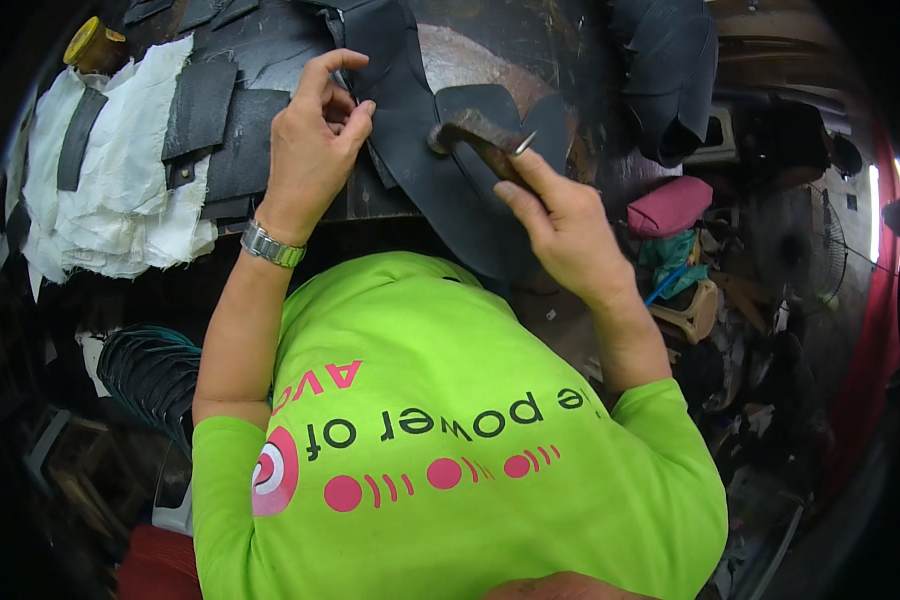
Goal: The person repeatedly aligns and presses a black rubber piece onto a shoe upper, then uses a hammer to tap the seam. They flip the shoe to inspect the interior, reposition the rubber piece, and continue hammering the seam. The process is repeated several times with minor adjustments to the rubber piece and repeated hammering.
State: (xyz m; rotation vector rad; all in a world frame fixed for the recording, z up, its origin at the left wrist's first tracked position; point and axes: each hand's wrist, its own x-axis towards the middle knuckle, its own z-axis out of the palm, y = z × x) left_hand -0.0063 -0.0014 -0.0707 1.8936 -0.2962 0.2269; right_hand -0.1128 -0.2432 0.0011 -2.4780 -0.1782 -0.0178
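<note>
A black leather-like piece lies on the dark table and hangs over its near edge toward my lap. My left hand, with a metal watch at the wrist, is at the left edge of this piece. Its index finger and thumb are apart, and the other fingers curl beneath, partly hidden. In my right hand is a hammer with a curved, worn metal head, raised above the right part of the black material. The grip of the hammer is mostly covered by my fingers.
White cloth with dark strips on it covers the table's left side, near a yellow jar. Black material drapes at the right. Beyond are a pink bundle, a beige stool and a fan.
</note>
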